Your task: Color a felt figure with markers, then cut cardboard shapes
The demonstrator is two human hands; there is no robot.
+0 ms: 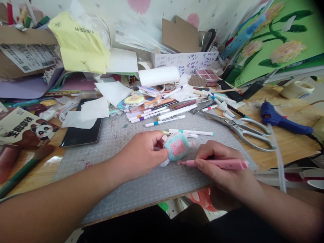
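My left hand point(143, 153) pinches a small soft piece point(177, 146) coloured teal with a pink middle, holding it just above the grey cutting mat point(141, 182). My right hand point(217, 163) grips a pink pen point(222, 164) that lies sideways, its tip pointing left and touching the lower edge of the piece. Both forearms reach in from the bottom of the view.
Several marker pens point(164, 120) lie at the mat's far side. Big metal scissors point(240, 126) and a blue glue gun point(280, 119) sit to the right. A dark phone point(81, 133) under white paper scraps lies left, beside a panda box point(25, 130). Papers, cardboard and a tape roll point(296, 89) crowd the back.
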